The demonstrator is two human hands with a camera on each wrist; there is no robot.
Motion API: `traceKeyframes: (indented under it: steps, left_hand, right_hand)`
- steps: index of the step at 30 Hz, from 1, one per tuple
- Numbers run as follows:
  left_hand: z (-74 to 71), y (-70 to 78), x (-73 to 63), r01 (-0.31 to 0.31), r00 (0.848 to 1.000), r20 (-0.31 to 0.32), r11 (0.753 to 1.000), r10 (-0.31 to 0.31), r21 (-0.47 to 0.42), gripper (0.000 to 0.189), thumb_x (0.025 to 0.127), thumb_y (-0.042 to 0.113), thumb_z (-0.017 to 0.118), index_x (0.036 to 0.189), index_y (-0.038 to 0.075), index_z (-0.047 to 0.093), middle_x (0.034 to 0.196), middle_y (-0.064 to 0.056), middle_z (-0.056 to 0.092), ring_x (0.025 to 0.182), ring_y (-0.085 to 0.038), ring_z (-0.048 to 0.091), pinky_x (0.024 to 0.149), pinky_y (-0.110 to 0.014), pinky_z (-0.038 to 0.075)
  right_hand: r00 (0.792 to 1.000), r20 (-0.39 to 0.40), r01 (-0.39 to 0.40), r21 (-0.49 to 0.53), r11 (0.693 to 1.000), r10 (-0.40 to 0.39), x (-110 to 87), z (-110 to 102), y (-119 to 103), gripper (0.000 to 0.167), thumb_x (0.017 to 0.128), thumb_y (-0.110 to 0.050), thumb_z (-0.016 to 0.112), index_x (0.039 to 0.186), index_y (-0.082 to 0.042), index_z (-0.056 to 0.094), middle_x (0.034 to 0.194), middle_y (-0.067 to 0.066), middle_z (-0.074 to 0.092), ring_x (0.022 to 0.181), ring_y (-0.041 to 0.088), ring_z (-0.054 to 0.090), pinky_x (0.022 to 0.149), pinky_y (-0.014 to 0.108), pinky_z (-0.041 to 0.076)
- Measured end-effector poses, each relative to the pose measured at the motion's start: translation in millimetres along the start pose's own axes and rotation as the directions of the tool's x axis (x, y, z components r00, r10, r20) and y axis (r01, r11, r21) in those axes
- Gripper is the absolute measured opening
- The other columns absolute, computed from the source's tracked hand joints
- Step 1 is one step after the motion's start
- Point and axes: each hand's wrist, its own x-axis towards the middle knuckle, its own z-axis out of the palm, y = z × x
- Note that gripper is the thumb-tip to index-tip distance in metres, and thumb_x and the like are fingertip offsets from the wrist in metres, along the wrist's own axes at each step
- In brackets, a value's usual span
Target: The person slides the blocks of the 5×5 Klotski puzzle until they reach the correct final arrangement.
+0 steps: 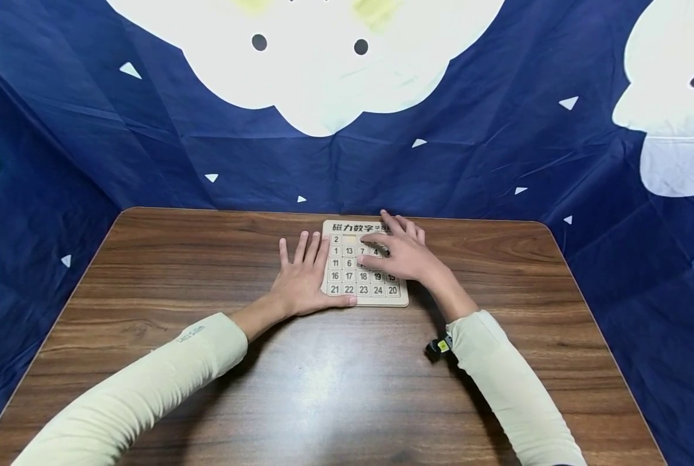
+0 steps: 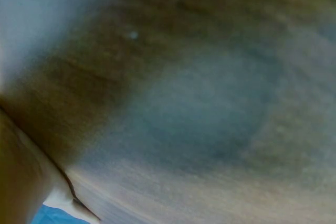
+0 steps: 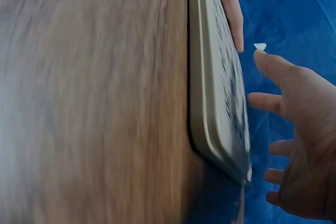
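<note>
A pale number-slide board (image 1: 376, 302) lies flat near the table's back edge, its numbered tiles (image 1: 363, 276) in rows. One yellowish gap shows in the top row, right of the 2. My left hand (image 1: 300, 285) is spread along the board's left side, its thumb reaching along the front edge. Over the upper right tiles hovers my right hand (image 1: 407, 255), thumb and index finger pointing left and covering several numbers. In the right wrist view a space shows between the right hand (image 3: 310, 135) and the board's face (image 3: 231, 87).
The brown wood-grain table (image 1: 317, 388) stretches in front and to both sides. A blue curtain (image 1: 218, 155) with white shapes hangs right behind the table. A small black device (image 1: 438, 348) sits at the right sleeve's cuff. The left wrist view is mostly blurred tabletop (image 2: 84, 77).
</note>
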Motion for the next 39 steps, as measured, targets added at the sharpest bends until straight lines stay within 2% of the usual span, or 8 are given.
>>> traceKeyframes:
  steps: [10, 14, 21, 27, 31, 34, 39]
  left_hand:
    - [-3.2, 3.7, -1.2, 0.000, 1.000, 0.005, 1.000, 0.000, 0.020, 0.152, 0.082, 0.108, 0.050, 0.181, 0.008, -0.006, 0.190, -0.019, -0.007, 0.178, -0.044, -0.011, 0.134, -0.078, -0.020]
    - [-2.6, 3.4, -1.1, -0.005, 1.000, 0.007, 1.000, 0.005, 0.021, 0.152, 0.081, 0.108, 0.050, 0.181, 0.008, -0.005, 0.190, -0.019, -0.006, 0.178, -0.044, -0.011, 0.134, -0.078, -0.020]
    - [-2.9, 1.9, -1.3, -0.006, 1.000, 0.001, 1.000, 0.006, 0.004, 0.153, 0.080, 0.107, 0.052, 0.182, 0.007, -0.004, 0.190, -0.020, -0.005, 0.178, -0.044, -0.011, 0.134, -0.078, -0.021]
    - [-0.6, -0.1, -1.1, -0.006, 1.000, 0.002, 1.000, 0.006, -0.004, 0.154, 0.080, 0.109, 0.050, 0.182, 0.008, -0.005, 0.190, -0.018, -0.006, 0.178, -0.044, -0.011, 0.133, -0.077, -0.022]
    - [0.5, -0.5, -1.6, -0.003, 1.000, 0.000, 1.000, 0.003, -0.006, 0.154, 0.079, 0.110, 0.049, 0.181, 0.008, -0.004, 0.190, -0.018, -0.006, 0.177, -0.043, -0.012, 0.133, -0.077, -0.022]
    - [0.4, -0.2, -1.4, -0.003, 1.000, -0.002, 1.000, 0.003, -0.004, 0.154, 0.080, 0.110, 0.050, 0.181, 0.008, -0.005, 0.190, -0.019, -0.006, 0.177, -0.044, -0.012, 0.133, -0.078, -0.022]
    - [-0.6, 1.1, -0.7, -0.004, 1.000, 0.001, 1.000, 0.004, -0.001, 0.153, 0.080, 0.108, 0.051, 0.181, 0.009, -0.006, 0.190, -0.018, -0.007, 0.178, -0.043, -0.012, 0.134, -0.077, -0.022]
  right_hand:
    - [0.998, 0.046, 0.049, 0.000, 0.999, -0.049, 14.4, 13, -24, 0.068, 0.105, -0.069, 0.064, 0.166, -0.041, 0.058, 0.193, 0.015, 0.007, 0.175, 0.051, 0.013, 0.136, 0.075, 0.013]
    - [0.998, 0.048, 0.040, -0.012, 0.999, -0.039, 14.7, 13, -20, 0.066, 0.104, -0.068, 0.065, 0.163, -0.039, 0.061, 0.192, 0.017, 0.011, 0.174, 0.053, 0.014, 0.134, 0.077, 0.015]
    - [1.000, 0.005, 0.021, -0.066, 0.998, -0.021, 9.7, 8, -8, 0.062, 0.104, -0.068, 0.066, 0.159, -0.038, 0.066, 0.191, 0.018, 0.015, 0.173, 0.052, 0.016, 0.134, 0.073, 0.016]
    - [0.997, -0.018, 0.077, -0.013, 0.997, -0.077, 6.2, 13, -17, 0.062, 0.105, -0.065, 0.067, 0.160, -0.035, 0.066, 0.190, 0.019, 0.019, 0.172, 0.053, 0.020, 0.133, 0.075, 0.020]
    - [0.994, 0.011, 0.108, -0.002, 0.994, -0.108, 4.6, 17, -26, 0.060, 0.104, -0.066, 0.067, 0.156, -0.037, 0.069, 0.191, 0.019, 0.017, 0.170, 0.055, 0.020, 0.133, 0.078, 0.017]
    - [0.995, 0.029, 0.100, -0.027, 0.995, -0.099, 5.6, 19, -29, 0.060, 0.104, -0.068, 0.066, 0.157, -0.037, 0.068, 0.191, 0.018, 0.015, 0.171, 0.055, 0.020, 0.134, 0.078, 0.016]
    - [0.998, 0.016, 0.058, -0.050, 0.997, -0.057, 11.1, 19, -29, 0.065, 0.104, -0.068, 0.066, 0.162, -0.037, 0.063, 0.191, 0.018, 0.016, 0.173, 0.053, 0.017, 0.135, 0.077, 0.015]
